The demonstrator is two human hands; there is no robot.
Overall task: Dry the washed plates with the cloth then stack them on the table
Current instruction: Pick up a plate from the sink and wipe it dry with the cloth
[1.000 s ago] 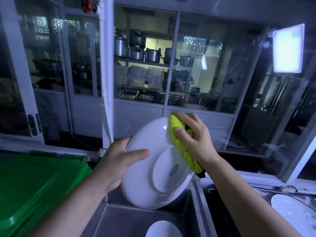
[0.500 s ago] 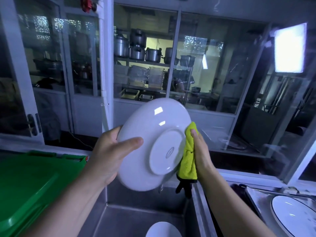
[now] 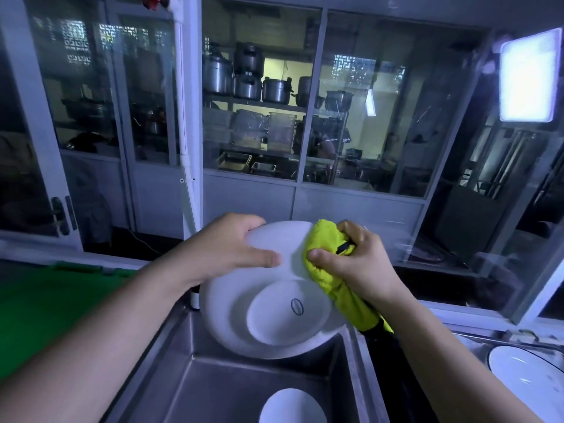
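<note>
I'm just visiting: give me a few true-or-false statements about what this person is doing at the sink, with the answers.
1. The left hand grips the plate by its rim. True.
2. The cloth is blue. False: it is yellow.
3. The plate's underside faces the camera. True: its foot ring and stamp show.
4. The right hand holds nothing. False: it grips the cloth against the plate.
5. Nothing lies in the sink. False: a white dish lies in it.
</note>
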